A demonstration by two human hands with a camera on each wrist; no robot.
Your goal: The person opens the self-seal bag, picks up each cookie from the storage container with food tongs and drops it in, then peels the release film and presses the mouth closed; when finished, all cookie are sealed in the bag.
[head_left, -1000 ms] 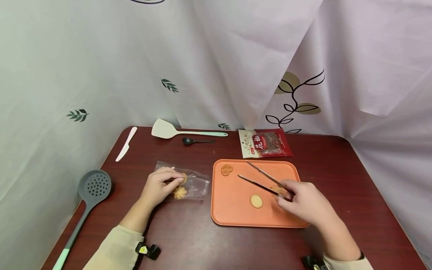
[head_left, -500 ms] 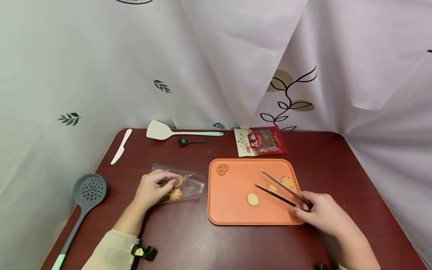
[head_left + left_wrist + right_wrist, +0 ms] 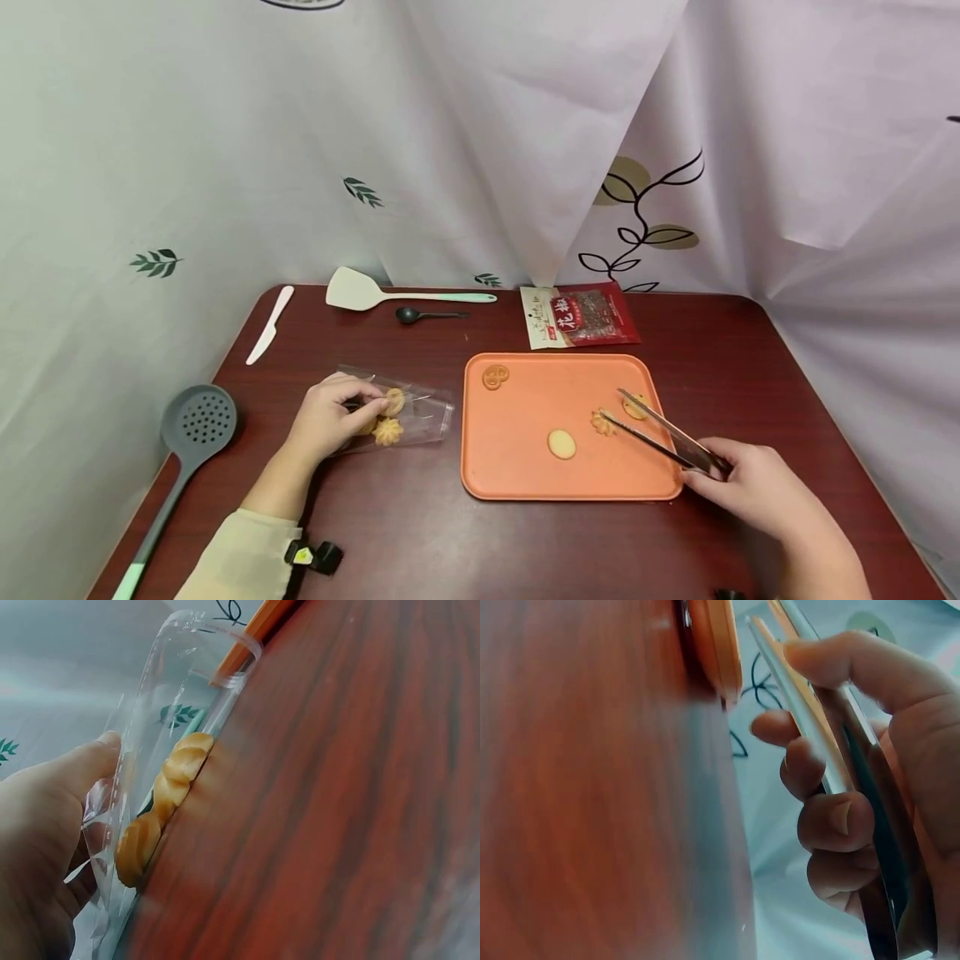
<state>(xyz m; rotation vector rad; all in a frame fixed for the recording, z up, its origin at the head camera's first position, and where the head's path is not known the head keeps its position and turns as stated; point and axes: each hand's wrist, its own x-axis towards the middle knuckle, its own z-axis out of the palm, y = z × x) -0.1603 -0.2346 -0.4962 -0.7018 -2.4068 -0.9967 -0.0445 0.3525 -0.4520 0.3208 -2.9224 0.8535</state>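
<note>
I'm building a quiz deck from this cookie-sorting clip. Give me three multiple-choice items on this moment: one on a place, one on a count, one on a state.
1. Where does the red spice packet lie?
A. on the table behind the orange tray
B. inside the tray
C. under the slotted ladle

2. How many cookies lie on the tray?
A. two
B. four
C. six

3. How do the metal tongs in the right hand stand?
A. clamped on a cookie
B. lying on the table
C. arms apart, holding nothing

Answers:
1 A, the packet rests on the wood past the tray's far rim.
2 B, a pretzel-shaped one, an oval one, a flower-shaped one and a round one show.
3 C, a gap shows between the tips, with no cookie in it.
</note>
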